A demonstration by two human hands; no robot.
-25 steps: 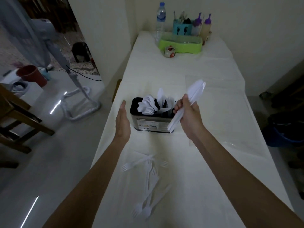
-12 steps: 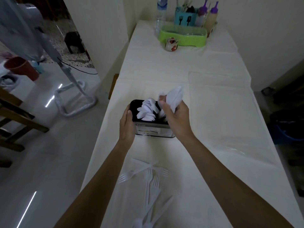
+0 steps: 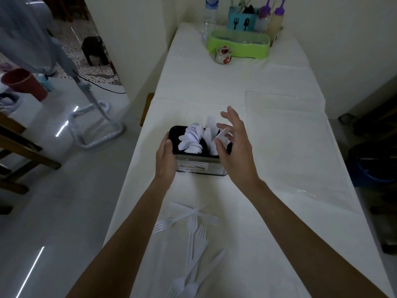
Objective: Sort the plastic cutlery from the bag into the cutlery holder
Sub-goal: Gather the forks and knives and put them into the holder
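A black cutlery holder (image 3: 199,166) stands mid-table, packed with white plastic spoons (image 3: 192,139) that stick up bowl-first. My left hand (image 3: 166,157) grips the holder's left side. Over its right end hovers my right hand (image 3: 235,150), fingers spread and holding nothing, its fingertips close to the spoon bowls. Several white plastic forks (image 3: 193,237) lie scattered on the white tablecloth near me, between my forearms. A clear plastic bag (image 3: 287,134) lies flat to the right of the holder.
At the table's far end stand a green tray (image 3: 238,43), a small jar (image 3: 223,55), a water bottle (image 3: 210,16), a teal utensil caddy (image 3: 242,20) and two purple-capped squeeze bottles (image 3: 276,19). The table's left edge drops to a floor with a fan stand (image 3: 94,108).
My right hand brought a bundle of spoons down into the holder and let go, its fingers now spread. My left hand moved in and took hold of the holder's side.
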